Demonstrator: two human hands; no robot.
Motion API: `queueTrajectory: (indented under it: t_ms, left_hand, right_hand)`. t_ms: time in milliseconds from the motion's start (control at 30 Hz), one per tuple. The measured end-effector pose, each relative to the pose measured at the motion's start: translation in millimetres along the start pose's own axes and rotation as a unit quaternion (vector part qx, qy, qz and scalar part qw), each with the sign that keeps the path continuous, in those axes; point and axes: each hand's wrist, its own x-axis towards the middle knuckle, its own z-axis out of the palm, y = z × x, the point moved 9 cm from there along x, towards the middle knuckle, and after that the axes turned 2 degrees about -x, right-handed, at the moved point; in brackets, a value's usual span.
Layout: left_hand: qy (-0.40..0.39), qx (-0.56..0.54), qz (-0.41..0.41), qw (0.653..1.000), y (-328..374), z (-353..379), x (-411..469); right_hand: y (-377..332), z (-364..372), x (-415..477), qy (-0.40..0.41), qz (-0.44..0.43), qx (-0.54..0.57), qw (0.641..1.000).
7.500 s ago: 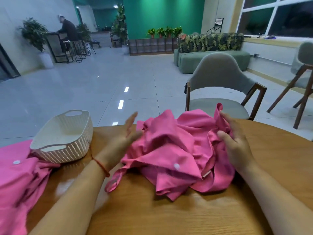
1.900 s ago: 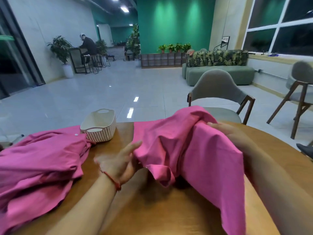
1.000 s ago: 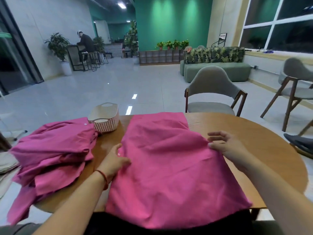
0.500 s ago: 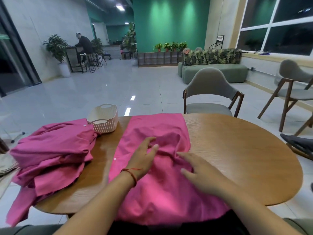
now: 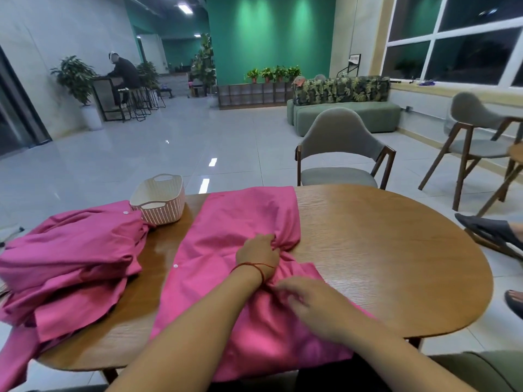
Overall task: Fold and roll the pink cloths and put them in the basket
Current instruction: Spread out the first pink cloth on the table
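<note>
A pink cloth point(image 5: 226, 230) lies spread lengthwise down the middle of the wooden table point(image 5: 390, 250), its near end hanging over the front edge. My left hand point(image 5: 259, 251) bunches the cloth's right edge in closed fingers. My right hand point(image 5: 310, 302) presses and pinches the cloth just nearer to me, where the fabric is gathered into wrinkles. A second heap of pink cloths point(image 5: 68, 264) lies crumpled at the table's left. The cream woven basket point(image 5: 158, 199) stands at the far left of the table, with nothing visible inside.
A grey chair point(image 5: 339, 154) stands behind the table's far side. More chairs point(image 5: 475, 137) stand at the right. Another person's sandalled feet point(image 5: 495, 230) show at the right edge. A person sits at a far counter point(image 5: 121, 77).
The crumpled cloth was spread flat over the table, then narrowed into a long strip. Both hands slid rightwards to its right edge and now gather the fabric there.
</note>
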Motion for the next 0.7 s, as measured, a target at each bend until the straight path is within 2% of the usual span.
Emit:
queueTrajectory:
  t_ms: [100,133,200,267,333,433,567,700]
  left_hand:
    - [0.008,-0.162,-0.035,0.986,-34,1,5]
    - [0.004,-0.214,-0.046,0.976,-45,2,4]
    - [0.006,-0.286,-0.058,0.956,-59,3,2]
    - [0.027,-0.315,-0.057,0.947,-65,2,1]
    - [0.044,-0.313,-0.051,0.947,-64,2,-1]
    - [0.076,-0.288,-0.038,0.954,-60,-3,-4]
    - [0.104,-0.303,-0.035,0.947,-61,-7,-7]
    - [0.089,-0.332,-0.023,0.939,-69,-10,-1]
  right_hand:
    - [42,-43,-3,0.142,0.092,-0.017,0.985]
    - [56,-48,-2,0.153,0.134,-0.048,0.978]
    - [80,-47,2,0.112,0.225,-0.064,0.966]
    - [95,-39,11,0.082,0.278,-0.035,0.957]
    - [99,-34,20,0.071,0.293,-0.076,0.95]
    - [99,-36,28,0.098,0.284,-0.128,0.945]
    - [112,-49,25,0.162,0.279,0.009,0.946]
    - [115,-64,15,0.2,0.262,0.104,0.938]
